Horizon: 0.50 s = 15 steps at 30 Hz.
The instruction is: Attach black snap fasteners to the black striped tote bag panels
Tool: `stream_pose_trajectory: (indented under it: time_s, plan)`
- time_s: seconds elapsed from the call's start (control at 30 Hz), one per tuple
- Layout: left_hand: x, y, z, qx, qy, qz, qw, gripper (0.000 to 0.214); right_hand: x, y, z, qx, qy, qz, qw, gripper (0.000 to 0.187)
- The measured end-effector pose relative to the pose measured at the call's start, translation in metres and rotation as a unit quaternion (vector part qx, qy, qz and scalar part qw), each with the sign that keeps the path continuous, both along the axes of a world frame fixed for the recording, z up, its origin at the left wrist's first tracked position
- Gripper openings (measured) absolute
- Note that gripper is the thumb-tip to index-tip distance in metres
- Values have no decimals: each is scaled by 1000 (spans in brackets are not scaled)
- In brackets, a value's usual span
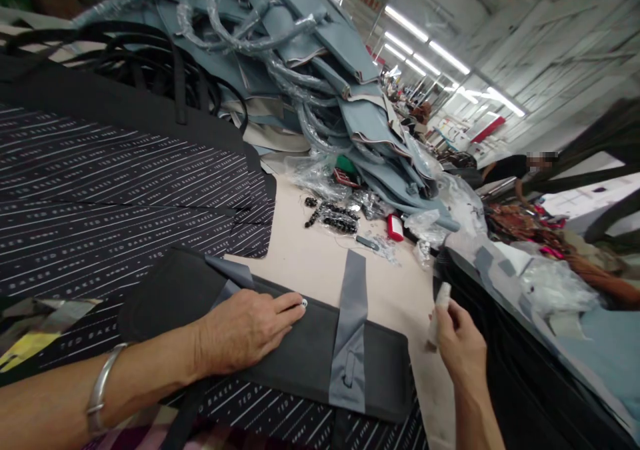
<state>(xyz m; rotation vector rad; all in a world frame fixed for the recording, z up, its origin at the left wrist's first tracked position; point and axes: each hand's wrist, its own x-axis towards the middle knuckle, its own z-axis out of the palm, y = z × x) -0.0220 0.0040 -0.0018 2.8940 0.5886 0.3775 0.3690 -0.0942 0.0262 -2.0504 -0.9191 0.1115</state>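
Observation:
My left hand [250, 327] rests on a long black panel [310, 350], its fingers pressed together. A small round silvery piece [303, 303] shows at the fingertips. Two grey straps cross the panel: the right strap [349, 343] has a slot outline near its lower end, and the left strap [231, 271] is partly under my hand. Over the pale tabletop, right of the panel, my right hand [461, 340] grips a whitish stick-like piece [441, 313] between thumb and fingers. Beneath the panel lies black fabric [280, 407] with white stripes and lettering.
More striped black lining [125, 190] with black handles [180, 80] fills the left. Grey-blue bag pieces [320, 57] with plastic wrapping are heaped behind. Small black hardware [335, 217] and a red-and-white container [395, 227] sit on the table [300, 257]. A person [505, 169] is farther back.

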Motion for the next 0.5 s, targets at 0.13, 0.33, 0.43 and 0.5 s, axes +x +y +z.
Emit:
stream_pose_trajectory:
  time_s: [0.13, 0.33, 0.43, 0.5]
  plan:
    - [0, 0, 1, -3, -8, 0, 1000, 34, -53, 12, 9, 152, 159, 29, 975, 40]
    - [1, 1, 2, -5, -2, 2, 1000, 32, -149, 43, 13, 326, 609, 86, 718, 22]
    - [1, 1, 3, -9, 3, 3, 1000, 31, -175, 56, 4, 311, 621, 88, 714, 46]
    - [1, 1, 4, -13, 6, 4, 1000, 31, -182, 62, -4, 312, 601, 100, 728, 52]
